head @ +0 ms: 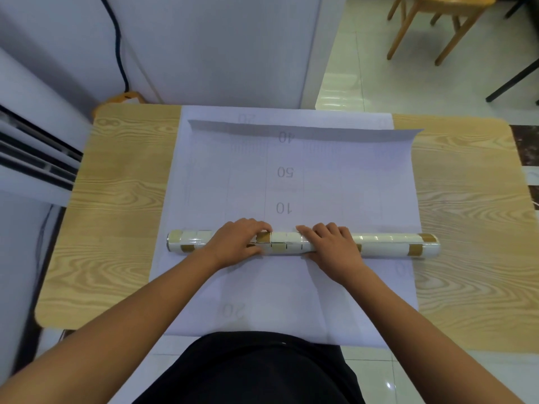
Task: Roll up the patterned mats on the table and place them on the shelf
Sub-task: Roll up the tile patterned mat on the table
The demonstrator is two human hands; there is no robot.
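Observation:
A mat lies on the wooden table (116, 182), partly rolled into a white and gold tiled tube, the rolled mat (388, 243), that runs left to right. Its flat part (335, 176) stretches away from me, white back side up with faint numbers, its far edge curled up. A second white sheet (262, 295) lies underneath, reaching the near table edge. My left hand (236, 243) sits on the roll left of its middle, fingers curled over the top. My right hand (332, 246) rests on the roll just right of the middle, fingers bent over it.
A white cabinet or appliance (218, 48) stands behind the table, with a black cable (118, 45) hanging down it. A white slatted unit (32, 158) is at the left. Wooden chair legs (420, 27) stand on the tiled floor at the far right.

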